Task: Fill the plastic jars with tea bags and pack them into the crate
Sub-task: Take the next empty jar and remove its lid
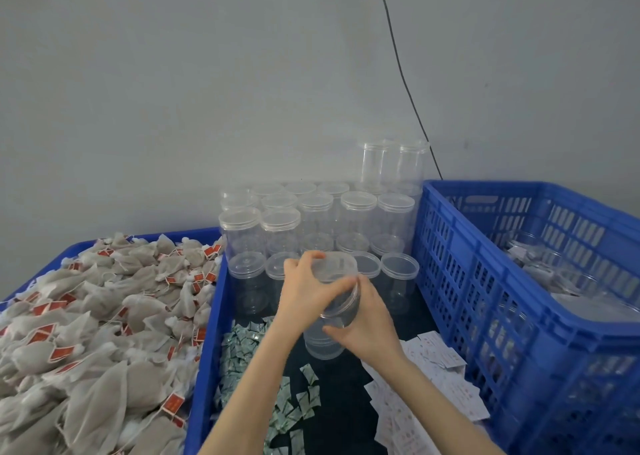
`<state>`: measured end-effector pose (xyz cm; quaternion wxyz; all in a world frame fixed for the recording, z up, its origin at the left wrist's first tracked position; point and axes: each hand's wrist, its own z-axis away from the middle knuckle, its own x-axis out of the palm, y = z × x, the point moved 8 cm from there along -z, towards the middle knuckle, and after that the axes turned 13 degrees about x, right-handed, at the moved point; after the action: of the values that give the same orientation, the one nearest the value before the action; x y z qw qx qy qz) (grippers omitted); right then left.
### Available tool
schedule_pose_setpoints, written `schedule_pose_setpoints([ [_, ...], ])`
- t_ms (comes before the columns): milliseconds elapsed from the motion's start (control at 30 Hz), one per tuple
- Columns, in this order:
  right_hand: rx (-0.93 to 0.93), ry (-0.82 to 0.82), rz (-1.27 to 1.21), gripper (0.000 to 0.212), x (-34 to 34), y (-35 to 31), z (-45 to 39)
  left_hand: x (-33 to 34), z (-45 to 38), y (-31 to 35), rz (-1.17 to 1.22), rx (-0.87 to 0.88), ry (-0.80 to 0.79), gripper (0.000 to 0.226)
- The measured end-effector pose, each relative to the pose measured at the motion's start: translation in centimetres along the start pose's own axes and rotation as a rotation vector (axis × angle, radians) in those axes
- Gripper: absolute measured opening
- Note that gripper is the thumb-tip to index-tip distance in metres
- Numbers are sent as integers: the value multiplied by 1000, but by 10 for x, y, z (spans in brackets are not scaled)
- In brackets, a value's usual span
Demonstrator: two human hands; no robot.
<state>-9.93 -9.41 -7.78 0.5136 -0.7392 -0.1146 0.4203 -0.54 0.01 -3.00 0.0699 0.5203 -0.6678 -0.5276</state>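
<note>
Two hands' grip on one clear jar (332,311): left (308,290) around lid, right (369,323) around body.

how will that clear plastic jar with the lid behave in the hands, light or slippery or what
The clear round plastic jar looks empty, so probably light. Its smooth glossy wall may be slippery; the right hand wraps its body while the left hand grips the lid. Being cylindrical, it would likely roll if laid sideways.
</note>
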Motion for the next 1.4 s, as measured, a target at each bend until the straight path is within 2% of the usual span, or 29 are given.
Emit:
schedule_pose_setpoints([
  [67,-4,53,-8,85,1,4,2,-5,-1,0,-1,-10,128,64],
  [133,90,84,-151,89,-6,20,0,-2,-3,-8,86,-60,85,71],
  [200,173,131,-243,91,-17,37,-5,-2,-2,-29,150,-193,88,73],
  [267,207,187,-274,89,-31,49,-8,-5,2,-51,65,-309,121,76],
  [333,218,229,-280,86,-44,56,-9,0,5,-68,-148,-378,65,81],
  [433,234,217,-277,88,-51,64,-10,26,6,-87,-370,-429,-134,83],
  [533,233,181,-283,89,-51,65,-7,54,9,-105,-393,-476,-257,84],
  [700,216,123,-250,93,-47,69,2,73,16,-124,-431,-521,-263,81],
  [1000,214,52,-215,92,-30,70,9,79,22,-131,-462,-477,-309,77],
  [1167,196,14,-197,92,-12,56,11,69,13,-124,-464,-429,-334,65],
  [1300,178,-22,-223,91,3,38,11,47,-3,-103,-545,-289,-401,44],
  [1400,160,-68,-268,92,18,19,11,13,-10,-82,-551,-181,-357,38],
])
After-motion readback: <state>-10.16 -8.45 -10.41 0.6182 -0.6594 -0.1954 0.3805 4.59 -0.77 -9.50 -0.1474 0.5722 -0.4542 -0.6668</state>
